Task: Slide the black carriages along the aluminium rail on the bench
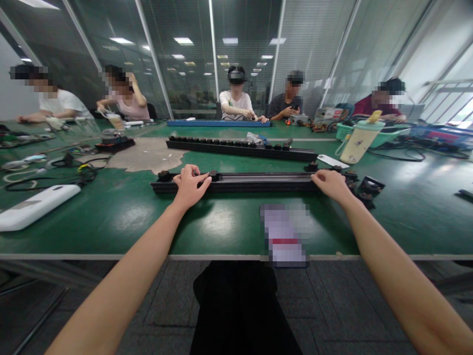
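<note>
A long black rail point(258, 183) lies crosswise on the green table, with an open channel along its top. My left hand point(190, 186) is at its left part, thumb and fingers closed beside a small black part point(213, 175) in the channel; whether they pinch it is hard to tell. Another black part point(163, 175) sits at the rail's left end. At the right end my right hand point(330, 182) has its fingertips pressed together on the rail's end. Several loose black parts point(371, 185) lie just right of that hand.
Behind is a second black rail point(240, 148) carrying a row of black parts. A phone point(284, 236) overhangs the front edge of the table point(221, 231). A white device point(39, 207) lies left, a cream cup point(360, 140) right. Several people sit opposite.
</note>
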`<state>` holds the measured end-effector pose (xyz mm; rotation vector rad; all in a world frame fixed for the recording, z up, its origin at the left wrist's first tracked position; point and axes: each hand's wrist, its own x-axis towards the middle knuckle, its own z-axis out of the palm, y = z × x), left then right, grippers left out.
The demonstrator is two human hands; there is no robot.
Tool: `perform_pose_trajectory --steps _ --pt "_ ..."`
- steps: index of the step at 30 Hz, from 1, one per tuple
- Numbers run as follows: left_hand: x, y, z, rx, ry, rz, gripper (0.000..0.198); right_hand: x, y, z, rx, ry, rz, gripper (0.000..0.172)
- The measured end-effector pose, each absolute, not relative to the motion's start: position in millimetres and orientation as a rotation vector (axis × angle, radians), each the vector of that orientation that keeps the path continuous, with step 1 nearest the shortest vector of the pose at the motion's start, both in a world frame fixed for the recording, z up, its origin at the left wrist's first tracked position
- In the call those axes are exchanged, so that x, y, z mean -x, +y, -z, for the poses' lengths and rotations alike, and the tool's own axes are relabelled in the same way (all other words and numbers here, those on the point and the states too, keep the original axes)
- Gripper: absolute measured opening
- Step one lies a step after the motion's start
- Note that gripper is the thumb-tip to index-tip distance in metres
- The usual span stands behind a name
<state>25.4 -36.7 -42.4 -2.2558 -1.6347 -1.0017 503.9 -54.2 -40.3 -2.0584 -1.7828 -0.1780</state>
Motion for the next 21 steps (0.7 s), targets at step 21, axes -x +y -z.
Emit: perform_pose_trajectory --steps 21 --pt "-26.1 -37.2 43.7 2.283 -1.624 0.984 0.041 -502.4 -54.8 40.0 2.068 -1.787 0.195 0.038"
